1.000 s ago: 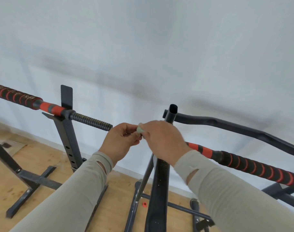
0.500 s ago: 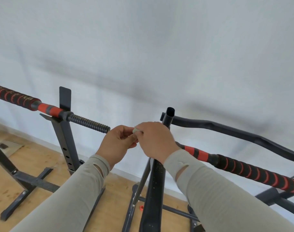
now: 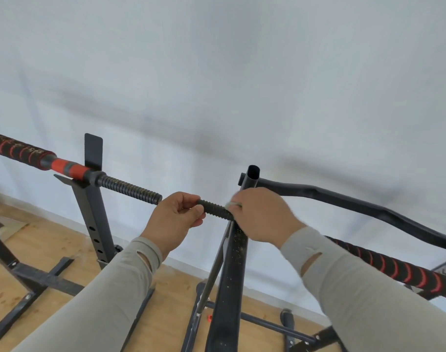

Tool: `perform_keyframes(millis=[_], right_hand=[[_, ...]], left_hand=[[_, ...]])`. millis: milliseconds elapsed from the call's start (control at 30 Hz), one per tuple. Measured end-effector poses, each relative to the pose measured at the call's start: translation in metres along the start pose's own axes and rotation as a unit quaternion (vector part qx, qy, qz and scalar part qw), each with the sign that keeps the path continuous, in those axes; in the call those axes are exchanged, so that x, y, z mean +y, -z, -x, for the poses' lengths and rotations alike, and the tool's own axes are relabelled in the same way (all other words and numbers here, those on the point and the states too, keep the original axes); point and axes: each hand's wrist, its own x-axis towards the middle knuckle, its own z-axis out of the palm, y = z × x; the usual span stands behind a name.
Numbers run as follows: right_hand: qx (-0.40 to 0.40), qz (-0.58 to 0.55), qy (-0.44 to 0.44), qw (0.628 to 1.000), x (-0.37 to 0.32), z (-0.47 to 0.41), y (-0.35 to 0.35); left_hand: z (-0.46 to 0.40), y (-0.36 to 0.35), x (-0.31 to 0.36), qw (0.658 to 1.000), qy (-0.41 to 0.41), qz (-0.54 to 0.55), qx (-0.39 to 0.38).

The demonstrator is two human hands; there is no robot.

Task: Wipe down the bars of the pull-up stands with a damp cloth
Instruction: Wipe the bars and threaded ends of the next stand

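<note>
Cloth point(image 3: 232, 205) was a small pale wad, mostly hidden, pinched in the right hand point(image 3: 264, 216) against the ribbed black end of the right-side bar point(image 3: 215, 210), roughly centre frame at hand height. Right fingers were curled tight around cloth and bar together. Left hand point(image 3: 175, 219) gripped the same ribbed end just beside it, fingers closed round the tip, with a short stretch of bare thread visible between the two hands. That bar ran down-right behind the right sleeve point(image 3: 364, 283) into a black-and-red spiral grip point(image 3: 399, 270). Directly behind the right hand stood an open-topped black tube upright point(image 3: 252, 175), speckled with pale dust lower down, and a bent black handle point(image 3: 356, 204) ran off it to the right. Left of the hands, a second bar point(image 3: 130, 189) with a ribbed end, red collar and spiral grip sat on a black perforated post point(image 3: 92, 212) with a flat tab on top; its tip was near the left hand, contact unclear. Stand feet point(image 3: 43, 280) rested on a light wooden floor point(image 3: 72, 257) with scuffs. A plain white wall point(image 3: 217, 85) filled the upper frame, with a pale skirting line at the floor. Both sleeves were beige, each with a slit near the wrist.
</note>
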Motion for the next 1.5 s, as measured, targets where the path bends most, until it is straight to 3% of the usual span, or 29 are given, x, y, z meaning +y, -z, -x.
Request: perform_keyframes(millis=[133,233,333,400,500,700,867,967,1067,1167,1267,1500], right_hand=[[0.049,-0.051,0.030,0.997,-0.041,-0.016,-0.019],[0.107,0.003,0.082,0.991,-0.036,-0.006,-0.028],[0.099,0.085,0.158,0.979,-0.003,0.022,-0.031],[0.108,0.101,0.153,0.977,0.021,0.042,-0.028],[0.125,0.095,0.078,0.984,0.034,0.061,-0.020],[0.139,0.002,-0.014,0.990,-0.020,0.030,-0.016],[0.137,-0.013,0.028,0.990,-0.044,0.010,-0.025],[0.129,0.054,0.059,0.988,-0.016,0.026,-0.022],[0.147,0.106,0.023,0.983,0.021,0.044,-0.017],[0.122,0.053,-0.003,0.991,0.014,0.051,-0.009],[0.122,0.070,0.000,0.990,-0.009,0.043,-0.009],[0.163,0.036,0.034,0.985,-0.036,0.013,-0.029]], left_hand=[[-0.001,-0.001,-0.003,1.000,-0.009,-0.004,-0.003],[0.000,0.002,-0.004,1.000,-0.009,-0.006,-0.009],[-0.001,0.002,-0.002,1.000,-0.007,-0.003,-0.005],[-0.002,0.001,-0.001,1.000,-0.003,0.001,-0.006],[-0.004,0.001,-0.001,1.000,0.003,0.008,-0.008],[0.000,-0.001,0.000,1.000,0.002,0.010,-0.002],[0.003,-0.002,0.000,1.000,-0.013,0.018,-0.006],[0.004,-0.002,0.002,1.000,-0.021,-0.007,-0.008],[0.003,-0.003,0.003,0.997,-0.037,-0.067,-0.005],[0.004,-0.002,0.006,0.941,-0.161,-0.298,0.007],[0.005,0.000,0.013,0.878,-0.238,-0.415,-0.010],[0.003,0.002,0.022,0.864,-0.235,-0.443,-0.034]])
